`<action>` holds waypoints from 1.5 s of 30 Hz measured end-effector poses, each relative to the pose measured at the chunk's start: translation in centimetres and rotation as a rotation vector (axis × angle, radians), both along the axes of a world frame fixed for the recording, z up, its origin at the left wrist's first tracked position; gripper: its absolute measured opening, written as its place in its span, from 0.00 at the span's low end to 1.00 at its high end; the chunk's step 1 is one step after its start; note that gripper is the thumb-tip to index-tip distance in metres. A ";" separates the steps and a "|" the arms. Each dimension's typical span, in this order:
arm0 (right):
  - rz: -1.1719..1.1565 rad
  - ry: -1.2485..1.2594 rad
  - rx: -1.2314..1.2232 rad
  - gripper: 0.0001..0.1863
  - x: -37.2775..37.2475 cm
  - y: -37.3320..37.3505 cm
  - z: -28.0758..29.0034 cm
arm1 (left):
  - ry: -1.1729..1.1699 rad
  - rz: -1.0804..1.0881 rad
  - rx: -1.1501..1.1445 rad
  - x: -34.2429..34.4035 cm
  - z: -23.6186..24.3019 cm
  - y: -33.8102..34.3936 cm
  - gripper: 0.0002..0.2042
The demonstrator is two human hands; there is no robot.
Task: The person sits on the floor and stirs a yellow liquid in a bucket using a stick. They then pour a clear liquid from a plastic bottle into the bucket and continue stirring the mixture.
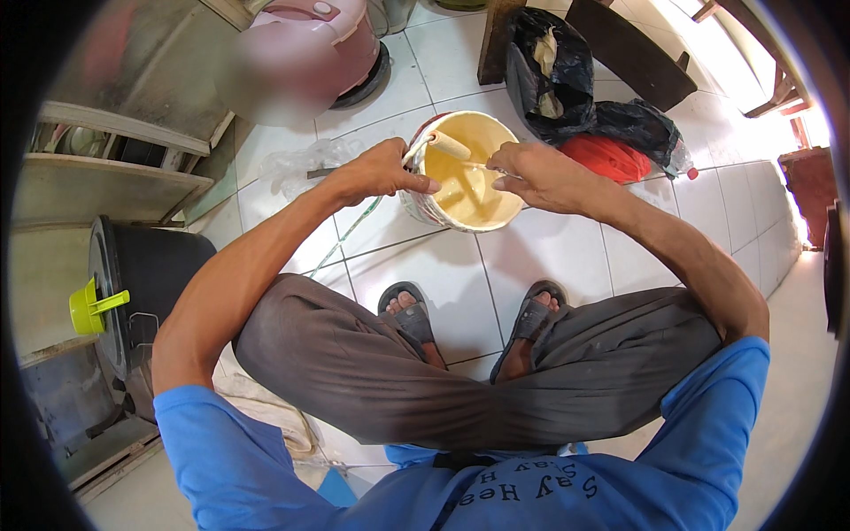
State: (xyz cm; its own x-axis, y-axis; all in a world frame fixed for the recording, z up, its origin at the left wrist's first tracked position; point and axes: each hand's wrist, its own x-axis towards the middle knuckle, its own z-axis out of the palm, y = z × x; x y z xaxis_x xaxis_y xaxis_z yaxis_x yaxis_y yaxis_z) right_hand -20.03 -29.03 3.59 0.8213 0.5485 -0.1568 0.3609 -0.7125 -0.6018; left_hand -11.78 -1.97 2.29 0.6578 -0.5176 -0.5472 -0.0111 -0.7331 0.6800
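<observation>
A round cream-coloured bucket (496, 208) stands on the tiled floor in front of my feet, its pale yellow inside facing me. My left hand (387, 170) grips its left rim, the thumb lying over the edge. Beside that thumb, a wire handle with a cream cylindrical grip (450, 145) crosses the opening. My right hand (540, 177) is closed at the right rim, its fingers pinched together over the opening. A thin pale piece runs from those fingers into the bucket; its kind is unclear.
Crumpled clear plastic (305, 168) lies left of the bucket. To the right are a black plastic bag (553, 75), a red bag (606, 157) and a bottle (682, 161). A pink appliance (341, 44) stands at the back left, a black lidded bin (159, 274) at my left.
</observation>
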 end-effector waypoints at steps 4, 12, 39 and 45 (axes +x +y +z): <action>0.081 -0.022 -0.188 0.17 -0.6 0.2 -0.1 | -0.013 0.005 0.019 0.1 0.2 -0.1 0.32; 0.034 -0.010 -0.087 0.16 0.1 -0.1 -0.1 | 0.047 0.024 -0.008 0.1 -0.3 0.3 0.30; 0.058 0.229 -0.007 0.16 0.1 0.4 1.2 | 0.082 0.031 -0.025 0.1 -0.5 0.7 0.31; 0.047 0.018 -0.132 0.17 1.2 -0.8 0.3 | 0.091 0.034 -0.007 0.2 -0.4 0.6 0.34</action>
